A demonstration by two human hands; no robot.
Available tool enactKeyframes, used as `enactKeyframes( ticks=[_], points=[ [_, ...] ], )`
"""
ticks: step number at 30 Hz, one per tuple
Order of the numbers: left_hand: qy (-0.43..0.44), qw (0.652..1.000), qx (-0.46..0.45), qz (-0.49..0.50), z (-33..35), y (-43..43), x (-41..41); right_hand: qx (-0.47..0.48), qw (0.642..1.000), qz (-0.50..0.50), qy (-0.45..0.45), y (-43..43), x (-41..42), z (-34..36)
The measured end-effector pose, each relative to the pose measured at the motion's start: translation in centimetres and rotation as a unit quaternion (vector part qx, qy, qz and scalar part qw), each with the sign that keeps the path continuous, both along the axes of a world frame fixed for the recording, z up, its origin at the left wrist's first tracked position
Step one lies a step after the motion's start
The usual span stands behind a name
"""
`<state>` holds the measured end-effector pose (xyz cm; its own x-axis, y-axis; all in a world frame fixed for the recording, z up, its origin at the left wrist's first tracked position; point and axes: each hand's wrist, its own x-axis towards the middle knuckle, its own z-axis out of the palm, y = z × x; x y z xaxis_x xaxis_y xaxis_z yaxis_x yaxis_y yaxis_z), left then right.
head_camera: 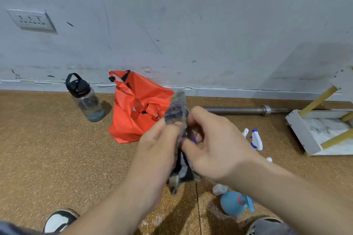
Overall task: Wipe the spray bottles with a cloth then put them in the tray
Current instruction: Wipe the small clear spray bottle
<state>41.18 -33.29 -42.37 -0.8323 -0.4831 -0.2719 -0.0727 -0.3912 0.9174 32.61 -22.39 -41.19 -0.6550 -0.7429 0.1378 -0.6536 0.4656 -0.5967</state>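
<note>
My left hand (158,139) grips a grey and purple patterned cloth (176,108) that hangs down between both hands. My right hand (214,139) curls round a small clear spray bottle (189,133), mostly hidden by fingers and cloth. On the floor to the right lies a white and blue spray bottle (257,140). A blue spray bottle (234,203) lies near my right foot, with a small white bottle (219,189) beside it. A white tray (299,129) with yellow handles sits at the far right.
An orange bag (137,108) stands against the wall ahead, with a clear water bottle with a black lid (84,97) to its left. A metal bar (242,109) lies along the wall. My shoes (59,220) are at the bottom edge on the speckled brown floor.
</note>
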Motion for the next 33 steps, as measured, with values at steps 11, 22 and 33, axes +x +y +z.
enactKeyframes(
  ticks=[11,22,33],
  points=[
    [-0.026,0.999,0.006,0.046,0.4,-1.0,-0.2,-0.046,0.948,-0.046,-0.313,-0.3,-1.1,0.6],
    [-0.026,0.998,0.044,0.048,-0.5,-1.8,-0.2,-0.059,0.919,-0.024,-0.388,-0.1,-2.0,0.2],
    [0.028,0.996,-0.084,-0.026,-0.7,-1.5,-0.1,-0.079,0.971,-0.041,-0.221,-0.2,-0.7,-0.1]
  ],
)
